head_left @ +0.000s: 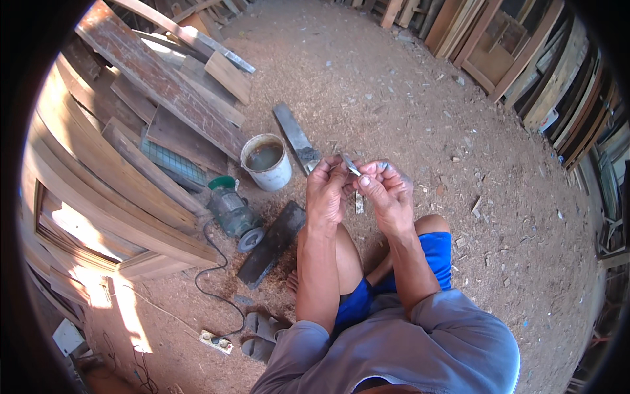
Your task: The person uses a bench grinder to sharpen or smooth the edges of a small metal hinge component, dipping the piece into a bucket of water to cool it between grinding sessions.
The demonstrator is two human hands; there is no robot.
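Both my hands are raised in front of my knees and meet at a small, narrow, shiny metal piece (351, 165) that looks like a blade. My left hand (326, 192) pinches one side of it between thumb and fingers. On the other side my right hand (390, 196) has its thumb and fingertips closed on the same piece. Fingers cover part of it, so its full shape does not show. Just beyond my left hand, a long grey slab (293, 130) lies on the ground, with a darker block near its close end.
Left of my hands stands a white bucket (269, 176) of murky water. Nearer are a green bench grinder (233, 211) with a cord, a dark block (271, 245) and a power strip (216, 341). Planks (157, 79) pile up at left; wooden frames (508, 46) lean at far right.
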